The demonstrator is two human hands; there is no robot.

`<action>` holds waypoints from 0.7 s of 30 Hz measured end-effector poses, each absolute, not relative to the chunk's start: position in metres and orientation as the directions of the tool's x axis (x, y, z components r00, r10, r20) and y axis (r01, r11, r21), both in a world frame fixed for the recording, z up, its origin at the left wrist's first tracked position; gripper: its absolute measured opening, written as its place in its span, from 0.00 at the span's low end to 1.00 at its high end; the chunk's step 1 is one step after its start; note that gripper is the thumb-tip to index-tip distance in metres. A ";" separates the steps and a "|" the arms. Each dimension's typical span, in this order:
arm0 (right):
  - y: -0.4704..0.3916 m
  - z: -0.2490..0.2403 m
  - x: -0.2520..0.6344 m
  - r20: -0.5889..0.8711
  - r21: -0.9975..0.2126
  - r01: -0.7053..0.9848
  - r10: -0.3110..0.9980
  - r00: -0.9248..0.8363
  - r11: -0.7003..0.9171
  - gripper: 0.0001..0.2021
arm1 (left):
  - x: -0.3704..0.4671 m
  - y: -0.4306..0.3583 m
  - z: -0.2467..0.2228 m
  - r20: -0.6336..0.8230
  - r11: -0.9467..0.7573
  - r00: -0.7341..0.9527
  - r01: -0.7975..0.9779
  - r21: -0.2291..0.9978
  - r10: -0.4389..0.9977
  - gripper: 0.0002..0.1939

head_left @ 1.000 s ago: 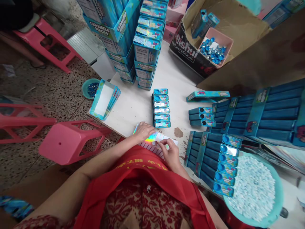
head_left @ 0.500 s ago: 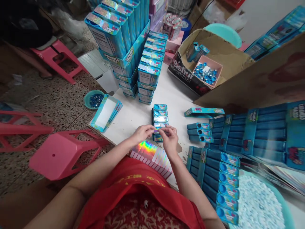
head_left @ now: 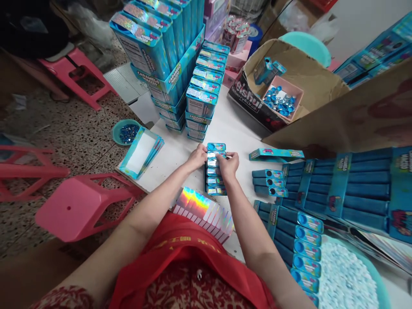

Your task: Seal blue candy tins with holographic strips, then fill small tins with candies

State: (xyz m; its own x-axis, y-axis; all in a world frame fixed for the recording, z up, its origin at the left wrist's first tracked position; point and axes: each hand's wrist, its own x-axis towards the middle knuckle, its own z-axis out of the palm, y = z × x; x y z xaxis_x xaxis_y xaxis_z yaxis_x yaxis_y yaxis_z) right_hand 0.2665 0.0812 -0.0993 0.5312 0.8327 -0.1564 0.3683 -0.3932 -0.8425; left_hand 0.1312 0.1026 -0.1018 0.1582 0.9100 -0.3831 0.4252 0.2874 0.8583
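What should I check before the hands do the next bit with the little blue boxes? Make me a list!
1. Hands at the row of blue boxes: ok. The left hand is at its left side; the right hand is at the second box from the far end.
2. Boxes lined up close together: ok.
3. Four nearest boxes have shiny patches on top: ok.
4. Farthest box has one too: not ok, its round blue spot shows uncovered.
5. Second box's patch smooth: cannot tell, fingers partly cover it.
6. More shiny strips nearby: ok, between the row and the red apron.
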 end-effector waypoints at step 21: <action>0.079 -0.084 0.289 -0.250 -0.645 0.607 0.879 0.406 -0.464 0.17 | 0.126 0.036 -0.094 -0.381 -0.160 0.267 0.943 0.291 0.885 0.15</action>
State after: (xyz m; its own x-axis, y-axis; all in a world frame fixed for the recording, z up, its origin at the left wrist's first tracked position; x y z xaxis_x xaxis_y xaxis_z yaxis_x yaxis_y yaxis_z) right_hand 0.2893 0.0794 -0.0841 0.4055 0.8792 -0.2500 0.6071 -0.4635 -0.6454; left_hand 0.1259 0.0358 -0.0935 0.2672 0.8851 -0.3810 0.9433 -0.1596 0.2909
